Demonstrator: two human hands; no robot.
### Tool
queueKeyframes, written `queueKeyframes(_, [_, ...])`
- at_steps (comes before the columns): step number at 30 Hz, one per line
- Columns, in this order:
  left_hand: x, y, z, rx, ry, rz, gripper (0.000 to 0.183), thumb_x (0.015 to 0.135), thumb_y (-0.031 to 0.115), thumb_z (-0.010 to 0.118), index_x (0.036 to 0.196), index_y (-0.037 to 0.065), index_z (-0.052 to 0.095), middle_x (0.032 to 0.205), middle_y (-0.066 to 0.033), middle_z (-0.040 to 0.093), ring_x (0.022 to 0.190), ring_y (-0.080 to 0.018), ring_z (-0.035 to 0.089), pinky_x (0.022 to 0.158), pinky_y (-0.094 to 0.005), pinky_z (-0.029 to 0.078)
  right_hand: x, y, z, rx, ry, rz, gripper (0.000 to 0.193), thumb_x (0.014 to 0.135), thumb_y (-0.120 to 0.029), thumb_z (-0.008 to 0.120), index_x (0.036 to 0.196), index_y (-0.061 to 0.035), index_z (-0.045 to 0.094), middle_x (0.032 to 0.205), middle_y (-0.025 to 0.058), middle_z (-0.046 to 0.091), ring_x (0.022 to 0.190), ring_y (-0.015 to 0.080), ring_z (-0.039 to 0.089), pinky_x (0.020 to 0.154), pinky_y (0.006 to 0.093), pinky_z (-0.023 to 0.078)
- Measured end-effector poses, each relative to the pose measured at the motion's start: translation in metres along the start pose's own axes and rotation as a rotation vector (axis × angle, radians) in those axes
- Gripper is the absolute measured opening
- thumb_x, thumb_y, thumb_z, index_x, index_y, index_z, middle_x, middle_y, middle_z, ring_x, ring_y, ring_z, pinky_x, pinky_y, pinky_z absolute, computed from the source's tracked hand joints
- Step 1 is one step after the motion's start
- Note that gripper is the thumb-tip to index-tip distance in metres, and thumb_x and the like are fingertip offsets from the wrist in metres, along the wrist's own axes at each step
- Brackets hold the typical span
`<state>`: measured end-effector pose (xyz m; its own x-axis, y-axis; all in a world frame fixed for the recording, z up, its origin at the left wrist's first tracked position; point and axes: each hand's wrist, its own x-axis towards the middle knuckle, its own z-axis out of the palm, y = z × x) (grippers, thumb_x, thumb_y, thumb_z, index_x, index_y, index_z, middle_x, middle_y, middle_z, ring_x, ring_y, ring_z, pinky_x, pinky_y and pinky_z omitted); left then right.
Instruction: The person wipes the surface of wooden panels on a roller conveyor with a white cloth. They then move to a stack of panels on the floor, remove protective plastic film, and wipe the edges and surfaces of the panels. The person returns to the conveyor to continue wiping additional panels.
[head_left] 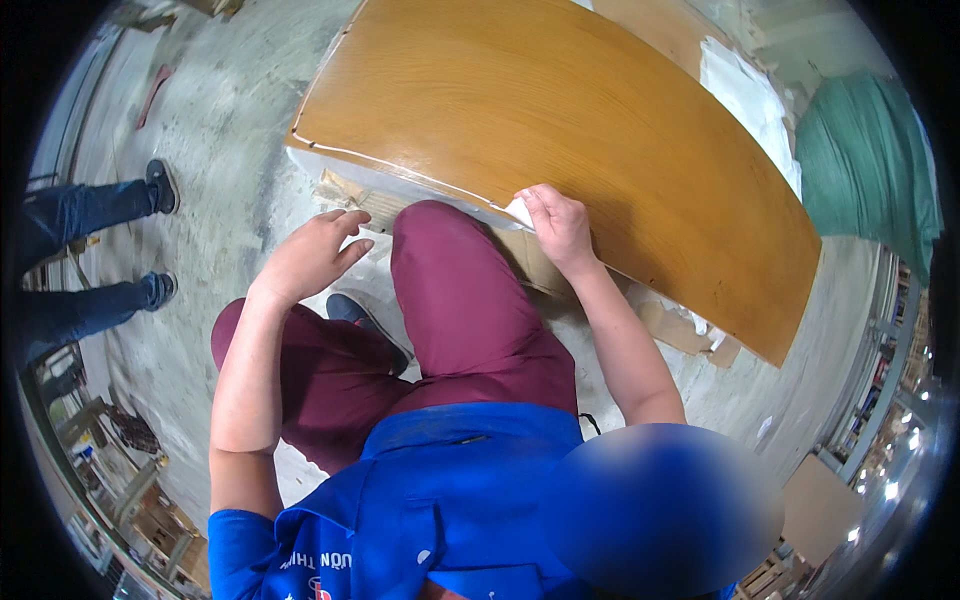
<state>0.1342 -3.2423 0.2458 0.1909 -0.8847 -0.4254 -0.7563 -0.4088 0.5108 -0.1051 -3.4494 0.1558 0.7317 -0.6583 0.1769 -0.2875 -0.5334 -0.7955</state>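
A large brown wooden panel (pixel 520 110) with a glossy grain surface lies in front of me, its near edge running from the left corner down to the right. My right hand (pixel 557 225) pinches a white strip (pixel 519 211) at that near edge. From there a thin white line (pixel 400 177) follows the panel's edge to its left corner; I cannot tell what it is made of. My left hand (pixel 312 255) hovers over the floor, left of my knee and apart from the panel, fingers spread and holding nothing.
Cardboard pieces (pixel 365 203) lie under the panel's near side. Beyond it are a white sheet (pixel 745 100) and a green cloth cover (pixel 865 150). Another person's legs (pixel 90 220) stand at the left. Racks with wooden parts (pixel 130 490) line the lower left.
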Motion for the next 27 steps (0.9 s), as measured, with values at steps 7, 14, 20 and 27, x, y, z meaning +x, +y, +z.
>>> queueKeyframes(7, [0.027,0.017,0.005,0.008,0.114,0.19,0.02,0.088,0.015,0.055,0.102,0.002,0.059,0.089,-0.0143,0.062,0.082,-0.0292,0.06,0.075,-0.0374,0.047,-0.035,0.015,-0.043,0.032,0.123,0.126,0.021,0.091,-0.021,0.052,0.084,-0.0048,0.064,0.071,0.014,0.063,0.062,0.028,0.063,0.056,0.0343,0.047])
queueKeyframes(14, [0.058,0.044,0.012,0.197,0.317,0.435,0.019,0.079,0.014,0.062,0.097,0.007,0.062,0.099,-0.0066,0.059,0.097,-0.0275,0.051,0.085,-0.0379,0.042,-0.091,0.034,-0.103,-0.036,0.257,0.292,0.022,0.091,-0.021,0.051,0.086,-0.0043,0.064,0.074,0.0137,0.065,0.068,0.0251,0.065,0.06,0.0334,0.049])
queueKeyframes(20, [0.1,0.098,0.037,0.291,0.305,0.548,0.041,0.075,0.024,0.067,0.112,0.008,0.057,0.117,-0.0082,0.052,0.111,-0.0302,0.045,0.095,-0.0423,0.036,-0.133,0.05,-0.141,-0.112,0.42,0.397,0.026,0.093,-0.024,0.05,0.086,-0.0026,0.064,0.075,0.0129,0.065,0.068,0.0246,0.065,0.061,0.0319,0.049])
queueKeyframes(27, [0.131,0.128,0.069,0.509,0.183,0.54,0.077,0.068,0.037,0.073,0.133,0.014,0.039,0.133,-0.0118,0.039,0.125,-0.0323,0.034,0.107,-0.0476,0.025,-0.142,0.059,-0.148,-0.117,0.446,0.425,0.027,0.094,-0.023,0.05,0.087,-0.0007,0.064,0.075,0.0095,0.064,0.069,0.0146,0.06,0.064,0.0271,0.047])
